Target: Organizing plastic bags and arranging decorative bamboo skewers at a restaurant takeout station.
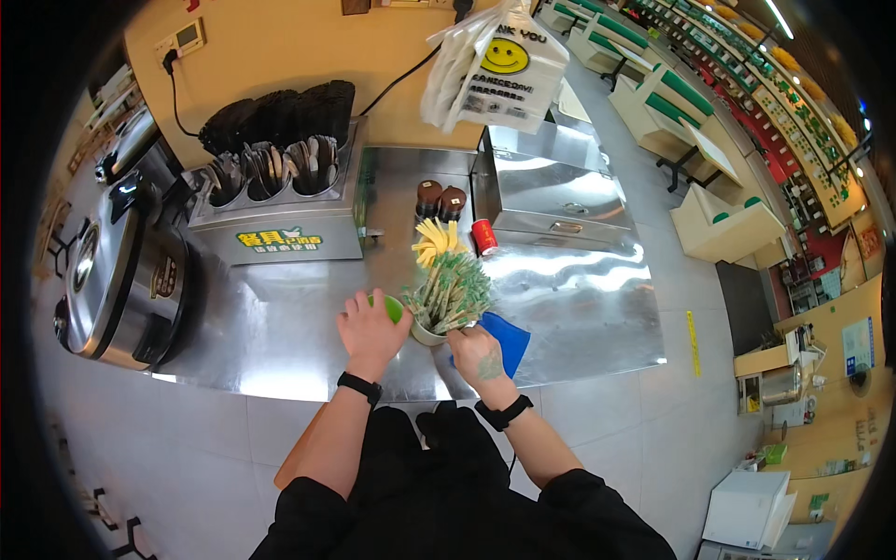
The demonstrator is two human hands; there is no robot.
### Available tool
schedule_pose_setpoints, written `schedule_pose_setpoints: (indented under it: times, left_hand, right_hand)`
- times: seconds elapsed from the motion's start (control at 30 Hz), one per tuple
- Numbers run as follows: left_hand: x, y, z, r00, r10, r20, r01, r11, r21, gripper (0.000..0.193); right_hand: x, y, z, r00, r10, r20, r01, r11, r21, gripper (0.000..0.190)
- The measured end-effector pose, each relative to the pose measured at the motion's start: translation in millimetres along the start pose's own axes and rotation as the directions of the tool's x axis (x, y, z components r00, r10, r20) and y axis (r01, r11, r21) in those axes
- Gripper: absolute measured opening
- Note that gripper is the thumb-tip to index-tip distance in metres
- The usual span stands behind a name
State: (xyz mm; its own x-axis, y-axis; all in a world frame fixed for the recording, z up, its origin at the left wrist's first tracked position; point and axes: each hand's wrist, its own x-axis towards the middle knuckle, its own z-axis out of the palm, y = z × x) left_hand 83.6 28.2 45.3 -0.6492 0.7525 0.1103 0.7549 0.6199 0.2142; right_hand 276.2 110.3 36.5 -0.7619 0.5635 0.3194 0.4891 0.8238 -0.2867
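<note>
My left hand (374,330) is wrapped over a green cup (393,309), its fingers across the top and its thumb at the right side. Much of the cup is hidden under the hand. Beside it stands a pale round container (428,337) packed with slim paper-wrapped packets (451,290) in green and white. My right hand (479,353) is curled against the container's right front edge; its fingertips are hidden, so what they grip is unclear. Partly beneath that hand lies a blue cloth (509,341). Yellow strips (437,241) fan out behind the packets.
A red can (484,237) and two brown-lidded jars (441,201) stand farther back on the steel counter (294,329). At left are a cutlery dispenser (280,234) and a large cooker (129,280). Plastic bags (500,77) hang above; a steel cabinet (560,182) sits at right.
</note>
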Motion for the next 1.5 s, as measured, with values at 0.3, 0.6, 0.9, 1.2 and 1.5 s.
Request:
schedule_pose_setpoints:
  times: [0.3,0.6,0.9,1.2,1.5]
  left_hand:
    - [-2,2,-6,0.999,-0.001,0.044,0.002,1.0,-0.021,0.06]
    - [-2,0,-8,0.999,0.03,0.022,-0.03,1.0,-0.005,0.061]
    - [-1,4,-16,0.994,0.017,0.106,-0.018,1.0,0.005,0.061]
    - [-3,1,-4,0.999,0.043,-0.007,-0.043,0.999,0.028,0.058]
    - [-4,-1,-2,0.994,0.063,-0.094,-0.067,0.997,-0.034,0.056]
  right_hand:
    - [-8,19,-38,0.956,-0.052,-0.287,0.116,0.97,0.212,0.008]
    - [89,163,9,0.926,0.32,-0.2,-0.308,0.947,0.089,0.035]
    - [153,186,74,0.946,0.281,0.159,-0.272,0.959,-0.078,0.048]
    - [116,189,69,0.973,0.227,0.04,-0.225,0.972,-0.064,0.034]
    - [67,144,17,0.95,0.305,-0.07,-0.301,0.951,0.066,0.036]
